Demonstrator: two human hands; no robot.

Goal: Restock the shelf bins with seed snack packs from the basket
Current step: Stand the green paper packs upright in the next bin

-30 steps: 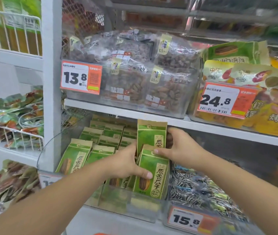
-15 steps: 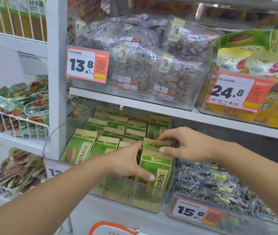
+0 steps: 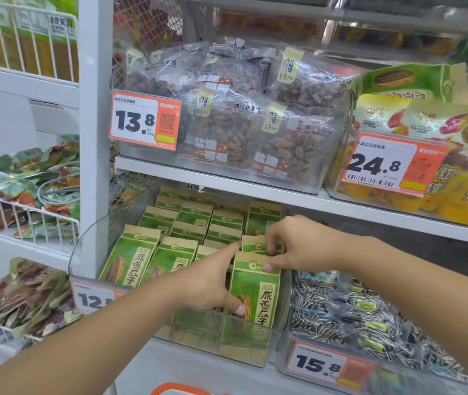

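A green seed pack (image 3: 252, 297) is being seated at the front right of the clear bin (image 3: 227, 337). Its folded top is being pinched by the right hand (image 3: 298, 246), its side steadied by the left hand (image 3: 213, 283), thumb across the front. Light, crinkly paper, probably: best gripped at the stiff top fold.

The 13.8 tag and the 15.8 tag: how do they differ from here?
The 13.8 tag hangs on the upper shelf's clear bin of brown dried fruit bags, sharp and readable; the 15.8 tag sits on the lower bin of striped seed packs, blurrier. The 13.8 tag is left of both hands; the 15.8 tag lies below the right hand. Both are orange-framed with bold black numbers.
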